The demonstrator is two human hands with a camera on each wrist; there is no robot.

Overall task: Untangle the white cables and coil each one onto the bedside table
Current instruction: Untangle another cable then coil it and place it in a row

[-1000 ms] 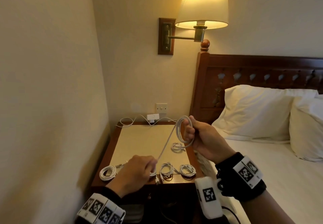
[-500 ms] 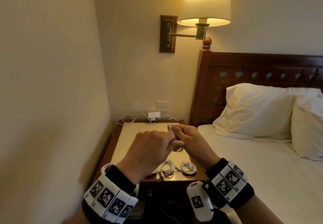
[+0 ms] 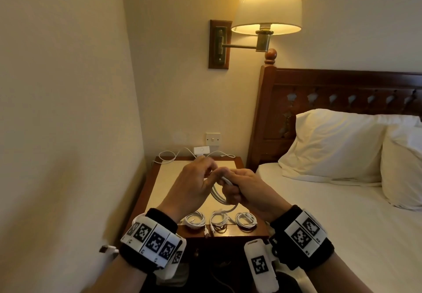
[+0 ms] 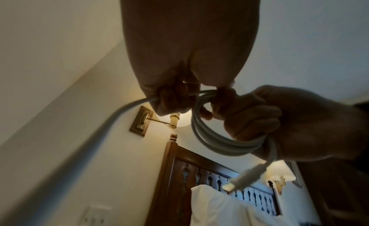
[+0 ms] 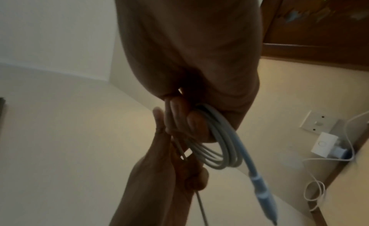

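While the plug end (image 5: 263, 196) is seen only from the wrists, the white cable (image 3: 220, 195), wound in loops, is held tight above the worktop (image 3: 159, 183) by left grip (image 3: 194, 187) and right grip (image 3: 246, 192).

The desk (image 3: 159, 178) sits boxed in — wall to its left, headboard (image 3: 267, 114) and bed (image 3: 319, 201) to its right. Three coiled cables (image 3: 220, 218) line its front edge; a loose cable and plug (image 3: 201, 150) cross the back. Between them the pale middle lies bare — though both hands (image 3: 219, 185) hover over it. The lamp (image 3: 267, 9) hangs well above.
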